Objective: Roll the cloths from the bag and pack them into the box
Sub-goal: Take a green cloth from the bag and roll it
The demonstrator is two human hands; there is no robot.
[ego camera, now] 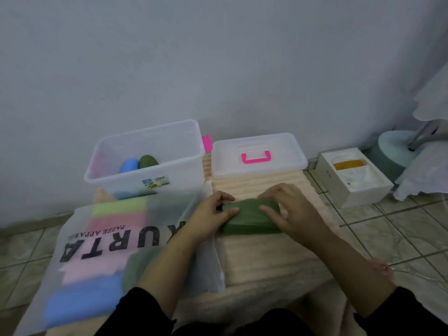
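A: Where is the green cloth (251, 218)?

B: At centre frame, gripped by the left hand (213, 212) and pressed by the right hand (289, 209).

A: Advice?

B: Edges should be kept aligned and rolled tightly before the box (145, 180), upper left, is filled.

Green cloth (252, 218): soft matt fabric, smooth weave. Box (148, 161): clear glossy plastic, paper label on front wall. Lid (258, 155): same translucent plastic, glossy pink plastic handle (255, 158). Bag (101, 251): frosted, semi-matt plastic film, black print. Mat (261, 260): ribbed beige textile, plush, matt. Floor tiles (397, 229): glazed ceramic, slight sheen. Small white carton (354, 178): matt cardboard.
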